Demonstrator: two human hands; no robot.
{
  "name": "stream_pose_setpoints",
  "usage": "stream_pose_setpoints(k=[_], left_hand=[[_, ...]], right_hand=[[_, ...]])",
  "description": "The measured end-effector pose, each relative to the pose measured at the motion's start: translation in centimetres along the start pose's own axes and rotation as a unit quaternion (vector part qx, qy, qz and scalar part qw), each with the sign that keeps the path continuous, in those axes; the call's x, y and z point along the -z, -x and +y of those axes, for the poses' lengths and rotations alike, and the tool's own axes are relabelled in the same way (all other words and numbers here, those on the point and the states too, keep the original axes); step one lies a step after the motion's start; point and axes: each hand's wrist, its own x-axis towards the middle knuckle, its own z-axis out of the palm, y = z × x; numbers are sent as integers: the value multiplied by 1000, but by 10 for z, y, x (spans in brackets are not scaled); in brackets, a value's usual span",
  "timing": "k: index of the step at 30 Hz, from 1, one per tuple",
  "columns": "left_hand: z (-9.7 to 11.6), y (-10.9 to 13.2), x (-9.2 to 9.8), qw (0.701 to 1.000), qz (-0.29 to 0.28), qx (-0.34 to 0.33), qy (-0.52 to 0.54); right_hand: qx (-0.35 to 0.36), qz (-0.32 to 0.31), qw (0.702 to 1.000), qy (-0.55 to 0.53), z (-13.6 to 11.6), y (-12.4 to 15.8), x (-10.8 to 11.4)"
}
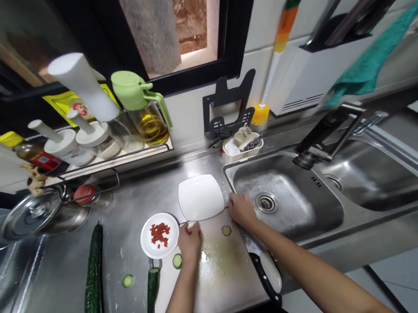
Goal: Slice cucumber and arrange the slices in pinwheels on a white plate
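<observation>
Two bare hands worked at the far edge of the board (223, 287), which lay on the steel surface (63, 303) and reached toward its near edge. From where I stood, the left hand (190, 242) was loosely curled at the board's far left corner, just below the near left corner of the square plate (200, 197). The right hand (241, 210) had its fingers bent at the far right corner, beside the sink (291, 217). I could not tell whether either had closed on the board's rim or only rested there.

The square plate sat just past the board's far edge. It looked like hard, glazed ware: fairly light, stiff, breakable and slippery when wet, best taken by opposite rims. The board looked flat, stiff and wet, likely heavier; a hold on both side edges, kept level, would have suited it, since a cucumber slice (226, 230) lay loose near its far right corner and another slice (177, 261) by its left edge.

A round plate (146, 242) of red bits (160, 234) stood by the far left corner. A cut cucumber (152, 292) lay along the left edge, and a knife (265, 280) lay along the right.
</observation>
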Motion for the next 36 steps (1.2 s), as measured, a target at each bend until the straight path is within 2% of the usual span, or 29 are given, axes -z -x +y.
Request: stream_pose_setpoints(k=[3, 6, 12, 19, 22, 25, 30, 36], left_hand=[[8, -12, -13, 999, -3, 23, 28], [9, -19, -19, 998, 3, 39, 46], [10, -23, -17, 998, 2, 36, 54], [19, -9, -11, 999, 2, 15, 31], [17, 0, -3, 1000, -3, 7, 23], [5, 12, 8, 1000, -10, -4, 17], [-34, 41, 25, 999, -36, -28, 10], [-70, 71, 40, 998, -51, -1, 25]], right_hand=[[14, -3, 1000, -13, -8, -24, -2], [21, -11, 999, -25, -14, -34, -6], [10, -23, 999, -43, -15, -43, -10], [19, -20, 998, -64, -10, -46, -1], [22, -19, 997, -70, -6, -31, 1], [20, -19, 997, -72, 1, -5, -1], [26, -27, 997, -68, 10, 47, -12], [42, -36, 998, -43, 12, 91, -24]])
